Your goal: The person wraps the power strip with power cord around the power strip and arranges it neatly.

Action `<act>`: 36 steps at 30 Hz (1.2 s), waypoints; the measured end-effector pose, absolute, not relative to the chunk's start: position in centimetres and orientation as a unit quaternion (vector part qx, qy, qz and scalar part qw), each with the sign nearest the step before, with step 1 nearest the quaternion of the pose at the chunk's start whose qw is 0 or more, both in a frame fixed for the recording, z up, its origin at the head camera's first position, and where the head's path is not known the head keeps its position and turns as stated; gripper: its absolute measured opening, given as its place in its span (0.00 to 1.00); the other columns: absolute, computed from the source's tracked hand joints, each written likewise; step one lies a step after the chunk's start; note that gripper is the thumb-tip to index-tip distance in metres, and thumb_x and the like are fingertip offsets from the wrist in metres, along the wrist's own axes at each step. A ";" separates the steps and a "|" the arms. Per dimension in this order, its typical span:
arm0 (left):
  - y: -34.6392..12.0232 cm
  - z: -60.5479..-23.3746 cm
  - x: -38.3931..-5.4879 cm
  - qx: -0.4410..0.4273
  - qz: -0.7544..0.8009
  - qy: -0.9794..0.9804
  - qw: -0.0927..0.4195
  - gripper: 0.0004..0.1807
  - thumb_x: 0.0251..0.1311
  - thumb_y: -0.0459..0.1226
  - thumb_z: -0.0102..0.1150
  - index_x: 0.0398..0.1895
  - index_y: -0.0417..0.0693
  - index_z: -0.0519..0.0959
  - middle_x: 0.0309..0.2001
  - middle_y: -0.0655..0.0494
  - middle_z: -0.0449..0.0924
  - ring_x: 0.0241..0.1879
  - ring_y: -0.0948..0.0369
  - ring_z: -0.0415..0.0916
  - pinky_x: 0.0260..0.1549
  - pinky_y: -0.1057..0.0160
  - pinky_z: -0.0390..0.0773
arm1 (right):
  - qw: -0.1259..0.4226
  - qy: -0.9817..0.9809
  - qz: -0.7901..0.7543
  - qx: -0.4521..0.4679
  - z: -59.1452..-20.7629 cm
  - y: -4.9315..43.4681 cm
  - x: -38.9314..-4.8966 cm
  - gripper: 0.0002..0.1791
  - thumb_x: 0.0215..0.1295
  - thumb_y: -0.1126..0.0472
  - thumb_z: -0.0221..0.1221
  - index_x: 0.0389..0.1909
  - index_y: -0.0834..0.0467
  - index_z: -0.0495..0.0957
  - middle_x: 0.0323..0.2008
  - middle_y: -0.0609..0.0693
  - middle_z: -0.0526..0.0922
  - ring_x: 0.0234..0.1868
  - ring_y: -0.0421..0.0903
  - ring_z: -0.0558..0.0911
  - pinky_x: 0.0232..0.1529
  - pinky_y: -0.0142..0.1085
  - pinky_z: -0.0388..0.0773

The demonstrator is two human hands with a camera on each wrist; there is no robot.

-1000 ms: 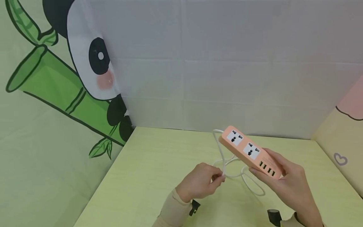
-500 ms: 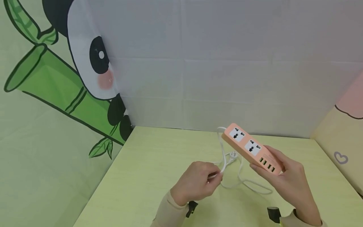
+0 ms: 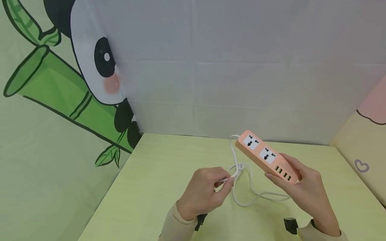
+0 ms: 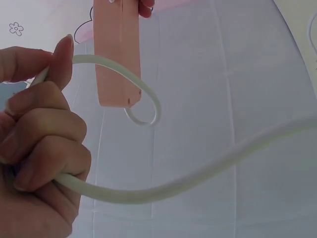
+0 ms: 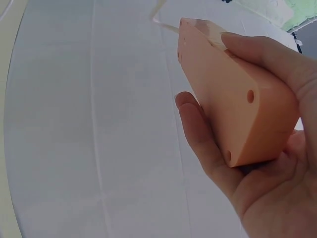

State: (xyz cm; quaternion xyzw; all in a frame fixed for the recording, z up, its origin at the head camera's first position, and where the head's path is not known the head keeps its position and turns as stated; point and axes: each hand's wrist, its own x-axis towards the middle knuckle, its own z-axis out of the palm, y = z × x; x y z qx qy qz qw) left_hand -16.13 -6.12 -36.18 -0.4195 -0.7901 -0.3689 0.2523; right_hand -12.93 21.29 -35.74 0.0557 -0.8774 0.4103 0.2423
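Observation:
An orange-pink power strip (image 3: 257,150) with two white socket panels and several USB ports is tilted above the table. My right hand (image 3: 307,189) grips its near right end, thumb on one side and fingers on the other. From the far end a white cord (image 3: 233,150) loops down to my left hand (image 3: 206,190), which pinches it between thumb and forefinger. In the left wrist view the other fingers curl round a second stretch of the cord (image 4: 133,196). The white plug (image 3: 240,167) hangs just beyond the left fingertips, and a loose loop of cord trails toward the right hand.
A pale yellow-green table (image 3: 144,187) lies beneath both hands. A grey-white backdrop (image 3: 241,73) stands at its far edge, with a panda-and-bamboo printed sheet (image 3: 60,83) on the left and a cream-and-pink one (image 3: 368,140) on the right.
The left hand has shifted slightly left and up, drawing in cord. The plug has come into view and moved left to near that hand. The right hand and power strip have hardly moved.

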 end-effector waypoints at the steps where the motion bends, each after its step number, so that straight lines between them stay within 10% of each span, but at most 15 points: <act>1: -6.1 -36.1 -16.1 -0.421 -0.364 -0.788 0.263 0.11 0.65 0.33 0.60 0.24 0.52 0.81 0.21 0.66 0.71 0.20 0.74 0.60 0.23 0.83 0.58 | 0.239 -0.878 0.410 0.056 -35.8 21.4 -13.0 0.34 0.51 0.58 0.79 0.62 0.49 0.80 0.36 0.30 0.83 0.29 0.35 0.76 0.25 0.27 0.72; 36: -6.8 -34.5 -15.6 -0.476 -0.430 -0.687 0.342 0.07 0.69 0.31 0.59 0.33 0.47 0.85 0.19 0.62 0.67 0.19 0.73 0.58 0.18 0.81 0.61 | 0.169 -0.893 0.395 0.136 -35.6 22.0 -12.9 0.34 0.52 0.58 0.78 0.62 0.50 0.79 0.42 0.45 0.86 0.30 0.38 0.79 0.28 0.30 0.77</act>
